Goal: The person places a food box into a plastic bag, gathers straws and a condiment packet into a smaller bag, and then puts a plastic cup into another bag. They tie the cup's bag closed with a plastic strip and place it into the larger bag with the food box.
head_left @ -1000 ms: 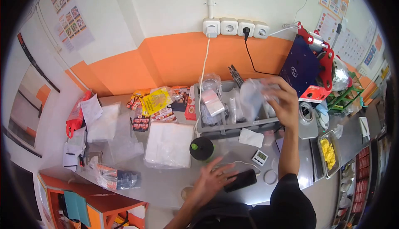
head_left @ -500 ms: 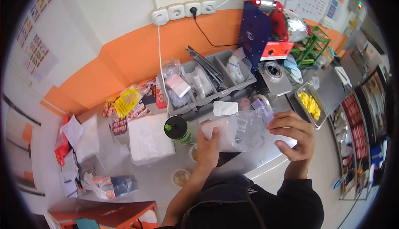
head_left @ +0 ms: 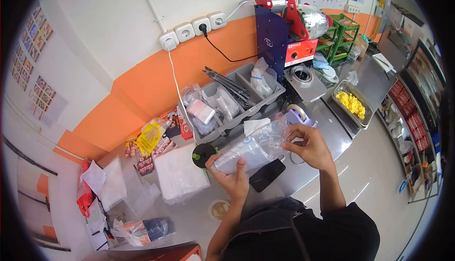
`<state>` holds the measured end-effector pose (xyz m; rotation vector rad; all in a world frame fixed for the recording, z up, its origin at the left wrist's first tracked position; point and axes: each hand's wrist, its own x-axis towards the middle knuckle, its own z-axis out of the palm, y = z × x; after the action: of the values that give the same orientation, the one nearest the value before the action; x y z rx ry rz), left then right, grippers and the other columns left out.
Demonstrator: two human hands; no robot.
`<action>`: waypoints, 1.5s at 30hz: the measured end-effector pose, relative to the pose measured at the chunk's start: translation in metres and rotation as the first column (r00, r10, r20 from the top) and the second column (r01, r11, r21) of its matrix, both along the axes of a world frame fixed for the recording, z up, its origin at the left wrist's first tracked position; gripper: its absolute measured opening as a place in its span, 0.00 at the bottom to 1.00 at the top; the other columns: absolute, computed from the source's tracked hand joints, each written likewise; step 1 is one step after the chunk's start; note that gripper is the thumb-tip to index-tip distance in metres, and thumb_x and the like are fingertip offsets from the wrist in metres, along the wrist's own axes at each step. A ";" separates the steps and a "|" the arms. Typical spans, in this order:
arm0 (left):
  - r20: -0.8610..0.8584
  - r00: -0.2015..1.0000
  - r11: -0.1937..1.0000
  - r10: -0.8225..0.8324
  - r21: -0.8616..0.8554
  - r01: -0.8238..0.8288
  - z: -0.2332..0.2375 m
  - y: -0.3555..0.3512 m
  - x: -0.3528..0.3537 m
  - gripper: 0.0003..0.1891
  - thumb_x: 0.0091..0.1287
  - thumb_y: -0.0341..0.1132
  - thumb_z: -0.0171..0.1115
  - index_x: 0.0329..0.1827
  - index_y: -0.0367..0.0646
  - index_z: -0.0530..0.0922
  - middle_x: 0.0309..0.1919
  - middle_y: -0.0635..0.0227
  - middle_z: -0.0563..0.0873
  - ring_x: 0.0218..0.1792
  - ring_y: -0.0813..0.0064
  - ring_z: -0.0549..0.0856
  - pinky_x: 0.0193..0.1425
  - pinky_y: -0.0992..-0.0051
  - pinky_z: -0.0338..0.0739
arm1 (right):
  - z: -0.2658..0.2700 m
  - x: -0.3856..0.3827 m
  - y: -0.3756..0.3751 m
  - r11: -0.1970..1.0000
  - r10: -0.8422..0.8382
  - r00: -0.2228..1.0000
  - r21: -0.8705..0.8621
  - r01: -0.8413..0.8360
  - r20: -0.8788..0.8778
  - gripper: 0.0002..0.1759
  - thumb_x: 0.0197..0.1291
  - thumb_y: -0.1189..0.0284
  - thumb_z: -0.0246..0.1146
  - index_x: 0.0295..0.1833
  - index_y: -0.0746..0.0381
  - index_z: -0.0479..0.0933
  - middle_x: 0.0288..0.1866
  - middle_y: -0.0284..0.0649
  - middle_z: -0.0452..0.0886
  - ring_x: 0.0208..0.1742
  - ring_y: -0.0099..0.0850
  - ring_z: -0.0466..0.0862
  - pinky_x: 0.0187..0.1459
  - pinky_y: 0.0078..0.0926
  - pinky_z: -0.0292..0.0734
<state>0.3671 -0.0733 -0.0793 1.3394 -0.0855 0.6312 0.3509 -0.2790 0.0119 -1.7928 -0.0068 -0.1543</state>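
My left hand [head_left: 232,178] is wrapped round the left end of a clear plastic package [head_left: 246,156], with the thumb on its near side. My right hand [head_left: 308,147] pinches the loose clear film at the package's right end. A black phone [head_left: 267,174] lies on the metal counter just below the package. To the left of my left hand stands a black-lidded bottle [head_left: 204,155], partly hidden. Behind the package are a white paper [head_left: 256,126] and a purple tape dispenser [head_left: 299,116].
A grey divided bin [head_left: 237,115] holds wrapped items and black utensils. Behind it stands a blue and red sealing machine [head_left: 272,38]. A tray of yellow food [head_left: 350,104] sits at right, white packs [head_left: 181,171] at left, and a small tub [head_left: 219,210] near my left forearm.
My right hand has gone from open fingers to pinching the film. The package is now tilted up to the right, and the phone shows more fully. The camera view has shifted.
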 end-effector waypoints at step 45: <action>-0.284 0.884 0.892 -0.372 -0.372 0.256 -0.005 -0.022 0.018 0.21 0.66 0.33 0.74 0.56 0.41 0.72 0.46 0.68 0.83 0.46 0.80 0.82 0.53 0.78 0.76 | -0.030 0.005 -0.015 0.719 -0.308 0.924 0.692 0.070 0.227 0.10 0.79 0.67 0.52 0.51 0.61 0.73 0.46 0.46 0.87 0.43 0.31 0.88 0.46 0.32 0.85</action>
<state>0.3854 -0.0953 -0.0844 1.0640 0.0837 0.1105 0.3558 -0.2936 -0.0184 -1.0075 -0.0010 -0.5406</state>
